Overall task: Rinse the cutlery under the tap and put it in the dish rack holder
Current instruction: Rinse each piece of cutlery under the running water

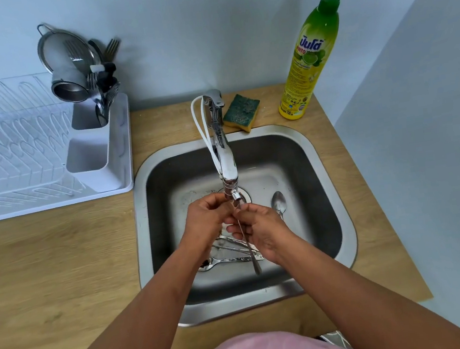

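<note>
Both hands meet under the tap (223, 146) over the steel sink (341, 218). My right hand (262, 232) grips a piece of cutlery (250, 254) whose handle points down toward me; its head is hidden by my fingers at the spout. My left hand (207, 220) closes around the top of that same piece. A spoon (278, 201) lies at the right of the sink floor and several more pieces (230, 257) lie beneath my hands. The white cutlery holder (96, 158) on the dish rack (12, 154) carries forks and spoons (103, 100) in its far compartment.
A green and yellow sponge (241, 111) lies behind the sink beside the tap. A yellow dish soap bottle (310, 60) stands at the back right. A metal strainer (63, 50) and a steel cup (69, 88) sit on the rack. The wooden counter (46, 269) runs left.
</note>
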`<state>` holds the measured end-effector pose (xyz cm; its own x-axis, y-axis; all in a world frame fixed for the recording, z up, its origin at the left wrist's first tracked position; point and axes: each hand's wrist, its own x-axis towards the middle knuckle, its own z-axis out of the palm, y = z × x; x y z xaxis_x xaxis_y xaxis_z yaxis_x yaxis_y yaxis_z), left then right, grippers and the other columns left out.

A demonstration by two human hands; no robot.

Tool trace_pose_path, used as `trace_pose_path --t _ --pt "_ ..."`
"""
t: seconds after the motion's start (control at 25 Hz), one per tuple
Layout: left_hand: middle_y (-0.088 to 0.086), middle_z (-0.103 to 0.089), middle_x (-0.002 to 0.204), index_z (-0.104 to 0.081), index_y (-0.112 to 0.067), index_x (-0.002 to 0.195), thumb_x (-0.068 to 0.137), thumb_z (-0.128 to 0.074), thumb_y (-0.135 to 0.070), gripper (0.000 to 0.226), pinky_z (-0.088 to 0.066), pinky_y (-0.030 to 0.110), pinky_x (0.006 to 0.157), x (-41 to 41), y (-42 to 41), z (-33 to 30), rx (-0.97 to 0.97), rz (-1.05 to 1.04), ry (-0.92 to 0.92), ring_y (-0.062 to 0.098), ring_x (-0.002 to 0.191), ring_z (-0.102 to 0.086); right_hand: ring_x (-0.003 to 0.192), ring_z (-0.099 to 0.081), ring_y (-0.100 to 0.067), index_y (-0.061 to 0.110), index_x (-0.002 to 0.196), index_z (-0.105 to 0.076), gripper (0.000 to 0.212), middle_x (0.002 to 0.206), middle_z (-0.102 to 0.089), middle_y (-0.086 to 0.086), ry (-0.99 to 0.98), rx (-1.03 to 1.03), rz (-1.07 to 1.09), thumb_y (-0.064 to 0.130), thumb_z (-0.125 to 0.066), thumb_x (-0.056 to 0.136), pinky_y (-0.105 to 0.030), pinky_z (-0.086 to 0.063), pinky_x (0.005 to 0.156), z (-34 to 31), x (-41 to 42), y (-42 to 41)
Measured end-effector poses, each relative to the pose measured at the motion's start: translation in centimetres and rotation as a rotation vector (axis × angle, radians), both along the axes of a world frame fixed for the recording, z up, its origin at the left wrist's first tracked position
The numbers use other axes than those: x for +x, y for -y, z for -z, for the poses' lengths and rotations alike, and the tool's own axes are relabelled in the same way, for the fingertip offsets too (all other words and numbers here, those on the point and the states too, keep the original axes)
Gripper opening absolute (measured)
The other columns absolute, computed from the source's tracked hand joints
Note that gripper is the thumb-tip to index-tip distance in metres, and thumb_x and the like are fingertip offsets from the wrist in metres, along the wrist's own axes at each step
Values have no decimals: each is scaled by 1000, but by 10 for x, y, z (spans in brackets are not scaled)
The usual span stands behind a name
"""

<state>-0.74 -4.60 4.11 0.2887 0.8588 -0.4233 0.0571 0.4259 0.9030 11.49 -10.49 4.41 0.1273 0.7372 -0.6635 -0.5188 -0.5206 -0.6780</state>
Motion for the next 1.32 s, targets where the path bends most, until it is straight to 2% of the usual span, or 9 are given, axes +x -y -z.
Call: trace_pose_path --t 0.16,0.36,0.48,0.64,0.72,0.84,1.08,1.2,1.32 --pt "-5 -79 73 -81 -18 89 93 -66 0 23 -53 16 57 -2 -6 -6 135 14 -65 4 63 -68 54 -60 -15 8 97 -71 9 67 -71 -5 -54 3 36 13 -63 98 -27 -52 55 5 -6 -6" --pt "2 -81 88 -81 -7 100 89 -69 4 20 -59 25 77 -4 -5 -6 211 -16 -139 8 77 -74 79 -74 -18 15 85 -72 11 83 -79 -6 28 26 -18 6 -69 90 -33 -51 76 6 -2 -10" --pt "-10 -81 79 -82 -10 101 93 -68 -1 19 -56 14 63 -3 -2 -6 245 -11 -129 1 70 -74 78 -74 -21 13 88 -74 7 85 -79 -9 34 27 -48 17 -71 93 -32 -52 74 11 -2 -7" --pt "-6 -81 79 -83 -11 95 90 -73 -5 13 -58 18 66 -2 2 -2 255 -65 -120 5 72 -75 65 -67 -17 14 84 -77 14 77 -72 -6 -103 14 -72 15 -68 95 -30 -53 66 17 5 -1" --pt "-3 -81 78 -83 -16 88 90 -76 -16 7 -57 19 65 -5 3 2 179 -153 -66 7 71 -74 49 -53 -11 13 79 -78 20 65 -64 -2 -61 5 -122 25 -72 93 -25 -47 52 17 4 2" --pt "8 -80 82 -81 -13 88 91 -75 -24 13 -60 28 66 -12 7 16 -89 -230 44 17 72 -73 49 -49 -9 10 89 -78 13 70 -65 -2 -64 56 -115 20 -72 93 -23 -46 51 15 6 0" --pt "17 -74 77 -69 0 91 92 -70 -12 12 -58 30 45 -12 12 63 -515 -213 -229 23 57 -71 55 -52 -9 11 81 -78 15 67 -67 0 164 93 -230 17 -71 93 -21 -45 56 15 17 -7" --pt "17 -72 59 -65 4 91 93 -67 -12 16 -54 30 40 0 9 83 -570 -170 -367 26 48 -73 61 -63 -9 13 81 -77 11 71 -73 -1 175 104 -228 14 -73 90 -18 -50 56 24 22 -5" --pt "18 -71 51 -63 3 94 89 -73 -11 18 -53 29 37 8 1 98 -551 -136 -490 29 44 -73 64 -71 -11 14 83 -76 12 75 -79 -5 395 30 -214 18 -71 92 -25 -56 61 41 36 -3"
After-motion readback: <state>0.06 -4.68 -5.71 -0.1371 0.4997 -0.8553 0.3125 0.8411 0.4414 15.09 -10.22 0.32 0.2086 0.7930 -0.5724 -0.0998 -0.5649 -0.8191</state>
